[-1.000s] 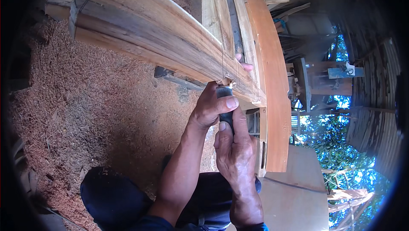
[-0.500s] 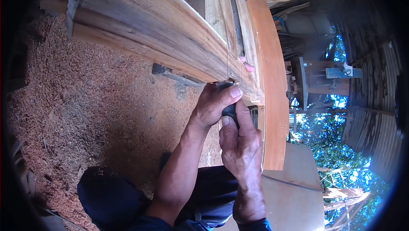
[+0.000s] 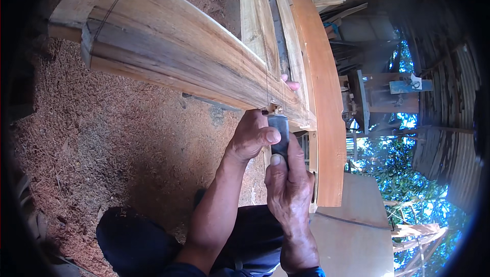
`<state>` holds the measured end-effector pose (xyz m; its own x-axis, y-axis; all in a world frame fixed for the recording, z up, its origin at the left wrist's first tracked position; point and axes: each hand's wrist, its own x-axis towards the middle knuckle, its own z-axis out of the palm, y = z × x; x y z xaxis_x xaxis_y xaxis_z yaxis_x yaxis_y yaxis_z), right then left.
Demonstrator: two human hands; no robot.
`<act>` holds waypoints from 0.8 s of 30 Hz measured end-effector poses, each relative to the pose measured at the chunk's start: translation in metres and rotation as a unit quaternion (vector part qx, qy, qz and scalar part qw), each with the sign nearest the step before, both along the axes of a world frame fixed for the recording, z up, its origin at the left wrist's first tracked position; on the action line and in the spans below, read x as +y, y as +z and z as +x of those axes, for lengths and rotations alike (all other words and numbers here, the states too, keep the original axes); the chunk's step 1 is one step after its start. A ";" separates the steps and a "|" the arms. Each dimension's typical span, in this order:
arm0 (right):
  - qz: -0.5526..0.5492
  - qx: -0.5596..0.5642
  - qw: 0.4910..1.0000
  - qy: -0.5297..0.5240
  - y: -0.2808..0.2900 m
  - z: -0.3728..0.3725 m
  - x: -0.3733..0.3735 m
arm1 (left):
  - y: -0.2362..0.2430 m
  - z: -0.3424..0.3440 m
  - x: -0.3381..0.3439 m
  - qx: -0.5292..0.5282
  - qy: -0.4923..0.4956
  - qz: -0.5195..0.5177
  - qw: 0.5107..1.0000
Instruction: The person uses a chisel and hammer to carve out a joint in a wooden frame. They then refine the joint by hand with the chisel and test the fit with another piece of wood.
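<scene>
My right hand [image 3: 290, 200] grips a dark flat-bodied cutting tool [image 3: 279, 141], its thumb and forefinger along the handle. The tool's upper end meets a small pale, splintered cut [image 3: 276, 108] at the lower edge of a long wooden beam [image 3: 168, 47], beside pencil lines across the grain. My left hand [image 3: 250, 141] holds the beam there, thumb pressed over the tool, other fingers mostly hidden. Pink fingertips [image 3: 290, 84] show on the beam's far side; whose they are I cannot clearly tell.
An orange-brown board [image 3: 326, 164] runs along the right, beside pale planks [image 3: 255, 11]. A large light panel [image 3: 347, 241] lies at lower right. Wood shavings cover the ground [image 3: 102, 144] at left. Stacked timber [image 3: 329, 1], a corrugated wall and foliage are farther right.
Since half a second ago the tool and both hands have shifted a little down, away from the cut, so more of the splintered spot shows. Both hands keep their grip.
</scene>
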<state>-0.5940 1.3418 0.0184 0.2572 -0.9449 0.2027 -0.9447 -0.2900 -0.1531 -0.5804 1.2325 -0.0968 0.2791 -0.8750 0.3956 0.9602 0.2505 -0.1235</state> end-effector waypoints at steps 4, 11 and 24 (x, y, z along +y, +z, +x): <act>0.040 -0.056 0.997 -0.045 0.006 -0.005 0.000 | 0.004 0.002 -0.001 -0.031 0.012 0.016 0.999; 0.052 -0.070 0.995 -0.038 0.004 -0.013 -0.002 | 0.013 -0.002 -0.001 -0.010 0.055 0.034 0.998; 0.059 -0.072 0.995 -0.023 0.005 -0.016 -0.008 | 0.010 -0.005 -0.002 -0.022 0.051 0.053 0.997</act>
<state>-0.6105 1.3339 0.0230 0.1904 -0.9741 0.1215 -0.9224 -0.2199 -0.3175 -0.5855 1.2309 -0.0867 0.3532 -0.8803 0.3168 0.9329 0.3567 -0.0489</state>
